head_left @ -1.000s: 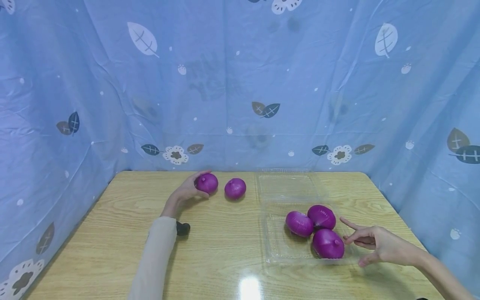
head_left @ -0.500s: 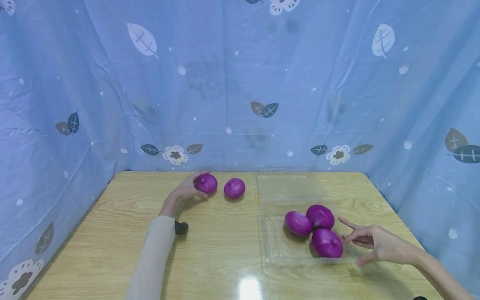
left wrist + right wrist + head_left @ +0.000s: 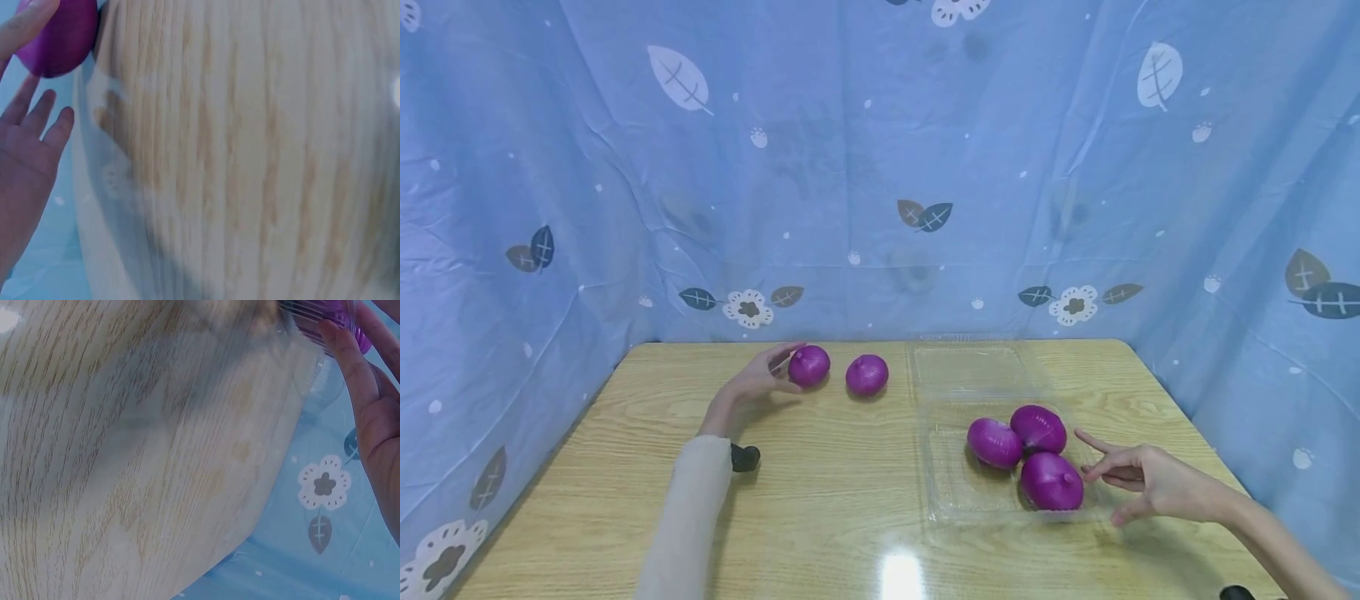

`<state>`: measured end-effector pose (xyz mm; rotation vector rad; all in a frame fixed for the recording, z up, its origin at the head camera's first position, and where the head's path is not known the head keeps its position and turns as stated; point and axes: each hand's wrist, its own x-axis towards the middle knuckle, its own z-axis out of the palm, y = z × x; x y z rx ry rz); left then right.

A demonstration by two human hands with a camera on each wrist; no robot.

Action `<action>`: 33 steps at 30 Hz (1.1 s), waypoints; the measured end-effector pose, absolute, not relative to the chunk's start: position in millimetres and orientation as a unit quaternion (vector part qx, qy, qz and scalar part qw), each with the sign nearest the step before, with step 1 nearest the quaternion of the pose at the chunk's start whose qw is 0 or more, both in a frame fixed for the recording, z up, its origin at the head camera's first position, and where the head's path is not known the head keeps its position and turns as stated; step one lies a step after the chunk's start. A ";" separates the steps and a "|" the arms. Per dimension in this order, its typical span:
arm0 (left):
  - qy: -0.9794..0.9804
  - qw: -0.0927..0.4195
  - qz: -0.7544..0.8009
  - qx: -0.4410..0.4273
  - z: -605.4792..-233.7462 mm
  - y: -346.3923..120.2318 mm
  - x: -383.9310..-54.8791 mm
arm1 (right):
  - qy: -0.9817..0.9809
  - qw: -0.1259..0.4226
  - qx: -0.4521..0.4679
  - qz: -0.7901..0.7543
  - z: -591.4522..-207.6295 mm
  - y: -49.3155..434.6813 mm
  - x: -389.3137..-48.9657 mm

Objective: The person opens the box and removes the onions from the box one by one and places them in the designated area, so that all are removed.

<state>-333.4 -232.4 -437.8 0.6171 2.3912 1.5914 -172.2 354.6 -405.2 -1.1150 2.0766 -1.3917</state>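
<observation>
Head view: a purple onion (image 3: pixel 810 367) sits near the far edge of the wood-grain table (image 3: pixel 820 517), left of that edge's middle. My left hand (image 3: pixel 751 382) is the nearer of my two and comes to it from the left. Its fingers and thumb stand apart, thumb on the onion's near side, fingertips on its far side. As I judge it, the governing relation is that the onion lies to the right of my palm, in the mouth of this gap rather than deep within the hand. Its form is nearly round, stem nub turned up, so no long axis seems to matter much. Left wrist view: my thumb crosses the onion's face; whether skin meets it, I cannot tell.

A second onion (image 3: pixel 867 375) sits to the right of the first, near but apart, also by the far edge. On the table's right half, a clear container (image 3: pixel 929 471) lies open, its lid (image 3: pixel 970 367) laid back toward the far edge. Three onions (image 3: pixel 1052 482) cluster toward the right side of its base. Beside them, toward the table's right edge, is my right hand (image 3: pixel 1142 483), fingers and thumb apart, clamped on nothing. Right wrist view: one fingertip appears to rest against ribbed clear plastic. Blue patterned cloth (image 3: pixel 797 225) hangs beyond the far edge.
</observation>
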 end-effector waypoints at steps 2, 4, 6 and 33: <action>0.813 0.096 0.535 0.210 -439.1 -235.4 -333.8 | 0.743 0.200 -0.398 -0.499 -405.4 354.5 -172.1; 0.814 0.092 0.534 0.210 -440.3 -238.0 -334.2 | 0.743 0.201 -0.397 -0.499 -406.1 354.8 -171.7; 0.813 0.089 0.536 0.208 -440.7 -240.9 -333.7 | 0.744 0.201 -0.396 -0.499 -406.9 355.1 -171.3; 0.744 -0.008 0.615 0.260 -424.3 -210.1 -274.3 | 0.741 0.205 -0.398 -0.500 -405.1 355.1 -173.3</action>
